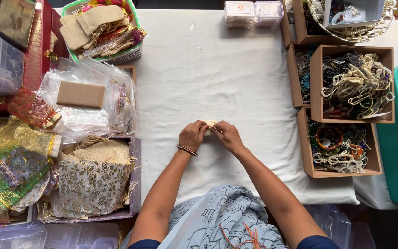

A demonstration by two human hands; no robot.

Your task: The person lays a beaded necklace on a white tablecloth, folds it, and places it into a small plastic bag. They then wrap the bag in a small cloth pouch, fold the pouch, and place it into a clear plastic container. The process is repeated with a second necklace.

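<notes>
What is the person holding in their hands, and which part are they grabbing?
Both hands, left hand and right hand, hold a small beige cloth pouch; each grip seems to pinch its top edge, though the hands mostly hide it.

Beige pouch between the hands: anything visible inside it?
No. The beige pouch is mostly covered by the left hand and right hand; only its top edge and a drawstring show. It lies on the white cloth. Contents hidden.

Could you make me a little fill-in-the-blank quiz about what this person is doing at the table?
1. Both hands, left hand and right hand, meet on a small beige ____.
2. The bangles sit on the ____ wrist.
3. The table is covered by a ____ cloth.
4. The cardboard boxes of beaded jewellery stand on the person's ____ side.

Missing words: pouch; left; white; right
</notes>
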